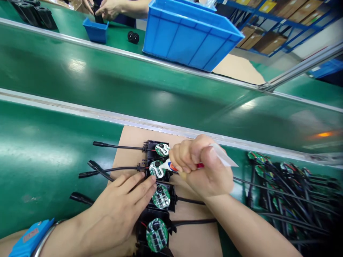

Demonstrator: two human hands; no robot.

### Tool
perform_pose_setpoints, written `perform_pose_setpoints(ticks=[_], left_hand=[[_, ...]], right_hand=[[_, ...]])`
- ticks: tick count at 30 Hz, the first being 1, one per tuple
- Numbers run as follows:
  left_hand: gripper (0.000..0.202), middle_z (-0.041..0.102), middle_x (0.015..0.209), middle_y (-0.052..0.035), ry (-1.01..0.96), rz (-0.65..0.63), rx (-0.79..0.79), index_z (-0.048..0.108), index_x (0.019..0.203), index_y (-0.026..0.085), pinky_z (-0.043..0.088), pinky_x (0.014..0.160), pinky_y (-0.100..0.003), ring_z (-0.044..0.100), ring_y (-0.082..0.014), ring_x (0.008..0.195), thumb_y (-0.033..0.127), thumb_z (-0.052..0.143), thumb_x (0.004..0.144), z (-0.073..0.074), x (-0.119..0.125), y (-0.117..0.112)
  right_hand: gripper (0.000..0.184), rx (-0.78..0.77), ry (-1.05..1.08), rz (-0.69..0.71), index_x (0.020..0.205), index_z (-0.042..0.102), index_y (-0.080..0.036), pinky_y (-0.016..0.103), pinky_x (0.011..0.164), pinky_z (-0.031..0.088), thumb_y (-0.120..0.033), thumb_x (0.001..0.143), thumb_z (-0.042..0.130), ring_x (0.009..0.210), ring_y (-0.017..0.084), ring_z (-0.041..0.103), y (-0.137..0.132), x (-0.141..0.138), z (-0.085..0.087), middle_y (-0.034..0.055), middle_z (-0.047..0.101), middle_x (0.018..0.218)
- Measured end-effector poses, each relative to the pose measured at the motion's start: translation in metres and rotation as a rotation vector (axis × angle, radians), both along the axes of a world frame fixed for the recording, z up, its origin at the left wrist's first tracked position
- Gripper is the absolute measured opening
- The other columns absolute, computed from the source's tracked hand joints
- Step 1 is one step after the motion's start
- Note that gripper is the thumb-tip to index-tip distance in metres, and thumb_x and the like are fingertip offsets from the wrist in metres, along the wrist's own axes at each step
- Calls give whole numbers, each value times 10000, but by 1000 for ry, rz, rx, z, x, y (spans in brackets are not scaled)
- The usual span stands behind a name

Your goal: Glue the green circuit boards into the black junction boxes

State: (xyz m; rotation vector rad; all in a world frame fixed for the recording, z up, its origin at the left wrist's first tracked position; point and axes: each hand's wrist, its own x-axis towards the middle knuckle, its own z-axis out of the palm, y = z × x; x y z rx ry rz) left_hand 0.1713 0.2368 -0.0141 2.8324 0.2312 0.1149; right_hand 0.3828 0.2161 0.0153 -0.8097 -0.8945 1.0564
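Note:
My right hand is closed around a white, red and blue glue tube. The tube's white nozzle points left, touching or just over a round green circuit board, where a curved line of white paste lies. Another board behind it also carries white paste. My left hand lies flat with fingers stretched, its fingertips at the edge of the black housings. Two nearer boards, a middle one and a front one, show no white paste. Black cables run out from both sides of the housings.
A brown cardboard sheet lies under the housings. At right is a pile of wired circuit boards. Beyond the metal rail stand a large blue crate and a small blue bin, beside another person's hands.

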Motion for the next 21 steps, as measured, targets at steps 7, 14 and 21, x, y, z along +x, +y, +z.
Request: perform_pose_setpoints(ticks=[7, 14, 21], left_hand=[[495, 463, 1430, -57, -66, -46, -1, 482, 1357, 125, 382, 935, -375, 466, -245, 1169, 348, 498, 915, 11, -4, -2], [431, 525, 1368, -98, -80, -193, -56, 528, 1312, 102, 530, 670, -309, 625, -198, 881, 221, 285, 975, 15, -13, -18], [446, 450, 1424, -142, -16, -226, -47, 482, 1352, 78, 581, 677, -349, 645, -243, 937, 172, 283, 963, 11, -14, -20]], right_hand=[[307, -6, -69, -47, 691, 450, -178, 258, 441, 304, -356, 941, 458, 459, 94, 330, -14, 2, 14, -25, 308, 535], [344, -102, 38, 40, 701, 394, -183, 259, 446, 287, -403, 964, 412, 466, 91, 314, -40, -25, 19, -25, 297, 550], [333, -94, 13, 73, 701, 386, -178, 245, 447, 253, -382, 962, 418, 464, 80, 301, -40, -31, 9, -31, 299, 546]])
